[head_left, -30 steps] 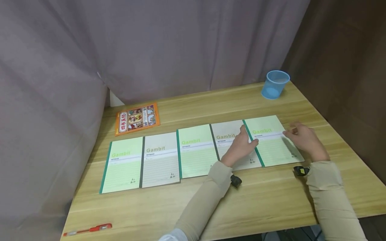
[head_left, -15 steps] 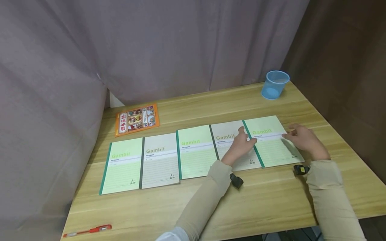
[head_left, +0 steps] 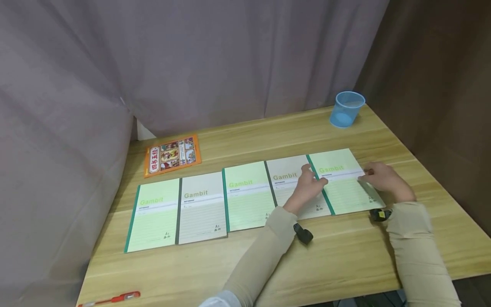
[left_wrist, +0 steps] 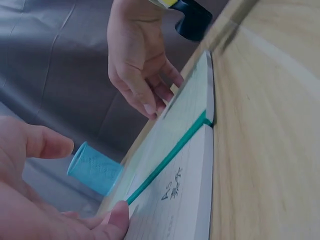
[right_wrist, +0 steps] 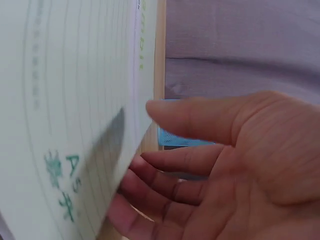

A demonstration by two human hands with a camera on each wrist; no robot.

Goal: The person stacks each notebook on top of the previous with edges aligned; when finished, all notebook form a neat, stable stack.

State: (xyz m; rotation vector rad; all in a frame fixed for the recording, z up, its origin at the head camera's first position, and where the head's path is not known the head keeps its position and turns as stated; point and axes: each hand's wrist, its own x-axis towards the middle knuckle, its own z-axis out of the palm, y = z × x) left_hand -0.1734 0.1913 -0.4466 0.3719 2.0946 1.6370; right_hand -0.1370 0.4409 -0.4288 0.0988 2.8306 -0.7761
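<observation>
Several Gambit notebooks lie edge to edge in a slanting row. At its right end is a green notebook (head_left: pixel 343 194) with a dark green spine. My right hand (head_left: pixel 387 181) is at its right edge; in the right wrist view the fingertips (right_wrist: pixel 131 180) meet the edge, the thumb reaching over the cover. My left hand (head_left: pixel 304 189) rests over the neighbouring grey notebook (head_left: pixel 287 164), partly hiding it. In the left wrist view one fingertip (left_wrist: pixel 119 214) is down beside the green spine, another digit raised. Left of these lie a green notebook (head_left: pixel 249 209), a grey notebook (head_left: pixel 201 217) and another green notebook (head_left: pixel 155 221).
An orange picture-covered book (head_left: pixel 172 155) lies at the back left of the wooden table (head_left: pixel 264 264). A blue mesh cup (head_left: pixel 347 110) stands at the back right corner. A red pen (head_left: pixel 124 297) is at the front left. Grey curtains (head_left: pixel 215 64) hang behind the table.
The head view has shifted slightly, carrying the whole scene a little. My right fingers have drawn in slightly at the notebook's edge; the left hand stays almost where it was.
</observation>
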